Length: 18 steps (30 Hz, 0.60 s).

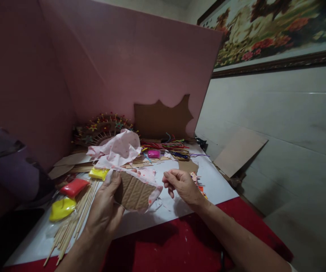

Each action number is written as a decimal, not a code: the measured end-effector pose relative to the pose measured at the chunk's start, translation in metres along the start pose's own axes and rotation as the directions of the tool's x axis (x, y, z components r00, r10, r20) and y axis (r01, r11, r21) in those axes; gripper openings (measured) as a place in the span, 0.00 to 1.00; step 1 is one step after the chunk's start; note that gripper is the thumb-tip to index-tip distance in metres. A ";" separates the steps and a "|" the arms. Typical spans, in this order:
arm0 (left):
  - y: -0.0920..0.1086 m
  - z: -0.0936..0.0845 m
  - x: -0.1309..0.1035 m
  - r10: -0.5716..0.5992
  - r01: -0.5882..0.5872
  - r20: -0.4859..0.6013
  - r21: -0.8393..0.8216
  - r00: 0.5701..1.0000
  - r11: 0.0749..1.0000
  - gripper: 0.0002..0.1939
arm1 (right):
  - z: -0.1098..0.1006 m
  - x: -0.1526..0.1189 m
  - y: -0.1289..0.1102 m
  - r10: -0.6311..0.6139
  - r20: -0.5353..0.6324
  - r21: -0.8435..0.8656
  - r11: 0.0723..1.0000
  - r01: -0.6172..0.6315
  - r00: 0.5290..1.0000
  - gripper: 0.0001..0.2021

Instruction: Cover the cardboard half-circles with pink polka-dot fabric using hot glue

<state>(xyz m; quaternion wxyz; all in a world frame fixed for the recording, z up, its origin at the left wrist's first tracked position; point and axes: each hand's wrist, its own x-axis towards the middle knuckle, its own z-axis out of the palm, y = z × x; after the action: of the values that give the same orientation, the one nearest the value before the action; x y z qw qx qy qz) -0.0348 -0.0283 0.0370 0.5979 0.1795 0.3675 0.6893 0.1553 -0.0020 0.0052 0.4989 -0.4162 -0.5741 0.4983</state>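
Note:
My left hand [105, 207] grips a brown corrugated cardboard piece [136, 192], thumb on top and fingers beneath. Pale pink dotted fabric [155, 194] wraps the piece's edges, folded over at its right end. Just right of that end is my right hand [184, 187], apart from it, with thumb and fingers pinched together. Whatever may be in the pinch is too small to make out. Beyond the left hand lies a crumpled heap of pink dotted cloth [120, 149]. A patterned orange and white item [199, 183] shows partly behind the right hand.
Wooden sticks [85, 200] lie at left beside red [74, 187] and yellow clay packets [62, 209]. A magenta packet [154, 154] and coloured pipe cleaners [165, 145] sit farther back. Cut cardboard [161, 119] leans on the pink panel. Red cloth [151, 249] covers the near edge.

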 end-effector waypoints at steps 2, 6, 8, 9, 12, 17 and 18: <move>0.000 0.000 0.000 -0.002 0.002 -0.009 -0.020 1.000 1.000 0.11 | 0.003 -0.001 0.001 -0.008 0.004 -0.017 1.000 0.008 1.000 0.18; 0.001 -0.001 0.001 -0.003 0.002 -0.036 -0.019 0.999 1.000 0.11 | 0.009 -0.007 0.001 0.023 0.093 -0.012 1.000 -0.022 0.995 0.18; 0.001 -0.002 0.002 -0.003 0.003 -0.039 -0.002 0.999 1.000 0.12 | 0.013 -0.010 0.000 0.064 0.163 -0.002 0.998 -0.065 0.985 0.19; 0.000 -0.002 0.003 0.003 -0.003 -0.033 0.003 0.999 1.000 0.12 | 0.017 -0.012 0.000 0.077 0.200 0.006 0.997 -0.079 0.977 0.20; -0.002 -0.001 0.002 0.044 -0.044 -0.019 -0.025 0.999 0.999 0.12 | 0.030 -0.017 0.001 0.061 0.307 0.051 0.995 -0.080 0.950 0.21; -0.005 0.003 -0.003 0.035 -0.025 0.108 -0.098 0.994 0.995 0.10 | 0.045 -0.016 -0.001 0.006 0.104 0.097 0.995 -0.016 0.995 0.18; -0.006 0.004 -0.005 0.030 -0.016 0.142 -0.094 0.989 0.995 0.10 | 0.043 -0.014 -0.003 -0.010 0.032 0.101 0.995 0.007 0.999 0.17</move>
<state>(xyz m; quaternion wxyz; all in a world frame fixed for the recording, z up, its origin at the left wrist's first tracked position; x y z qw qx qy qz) -0.0271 -0.0320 0.0361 0.6223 0.2048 0.2894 0.6978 0.1150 -0.0226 0.0058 0.5120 -0.3797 -0.5579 0.5314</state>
